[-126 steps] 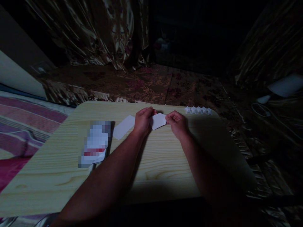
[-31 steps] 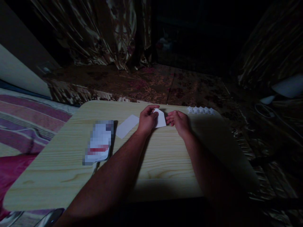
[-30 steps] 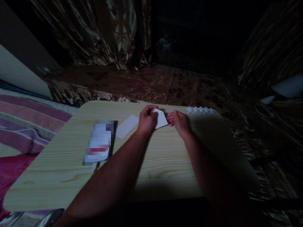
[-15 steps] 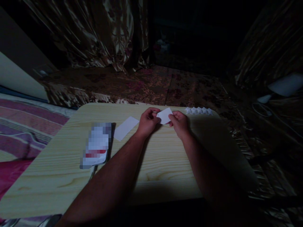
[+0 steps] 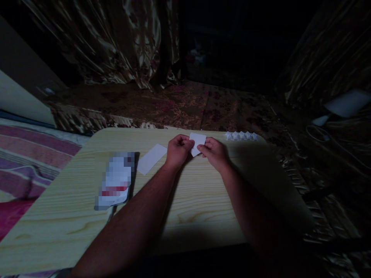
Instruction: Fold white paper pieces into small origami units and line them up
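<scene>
A small piece of white paper (image 5: 198, 139) is pinched between my two hands above the far part of the table. My left hand (image 5: 177, 151) grips its left edge with thumb and fingers. On the other side, my right hand (image 5: 213, 152) has its thumb on the paper's face and its fingers behind. Left of my left hand lies a larger flat sheet of white paper (image 5: 152, 158). Several small white folded paper stars (image 5: 241, 136) stand in a row near the far right edge, beyond my right hand.
The wood-grain table (image 5: 203, 204) reaches under both forearms. A phone-like object (image 5: 117, 179), blurred out, lies at the left with a cable by it. A striped bed cover (image 5: 31, 150) is beyond the left edge; a white lamp-like object (image 5: 348, 103) stands at the right.
The small paper has turned in my fingers and now stands more upright. My right hand has shifted slightly left and down. The whole view has moved a little.
</scene>
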